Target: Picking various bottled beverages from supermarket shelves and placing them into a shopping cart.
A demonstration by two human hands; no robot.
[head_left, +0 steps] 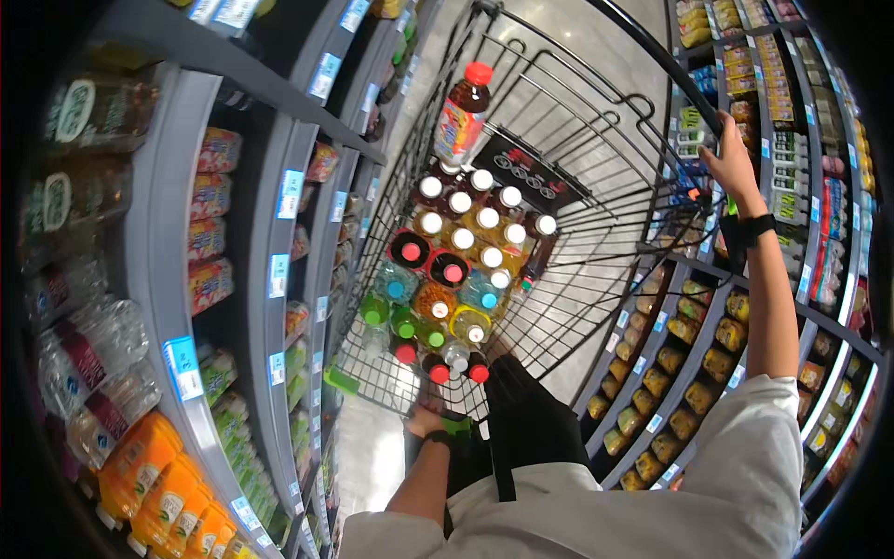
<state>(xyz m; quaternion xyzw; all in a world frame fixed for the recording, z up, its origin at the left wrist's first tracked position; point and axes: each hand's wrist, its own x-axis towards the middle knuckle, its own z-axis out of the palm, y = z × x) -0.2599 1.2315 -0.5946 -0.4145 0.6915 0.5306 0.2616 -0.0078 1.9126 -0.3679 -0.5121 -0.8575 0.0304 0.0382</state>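
My left hand (426,419) is closed around the near handle of the shopping cart, between the handle's green end pieces (343,379). Some of its fingers are hidden. My right arm reaches forward, and my right hand (733,163) grips a thick black bar (666,61) at the right. The wire shopping cart (605,140) holds many drink bottles packed upright, with white-capped bottles (463,239) in the middle and green-capped bottles (403,323) nearer me. One large red-capped bottle of dark drink (463,116) rises at the far left. Beside it lies a black printed carton (531,168).
Close on the left, a grey shelf unit (154,186) carries orange jugs (154,475), clear water bottles (93,354) and red-orange multipacks (212,219). Shelves of yellow packaged goods (689,373) line the right. Pale glossy floor (577,47) shows ahead.
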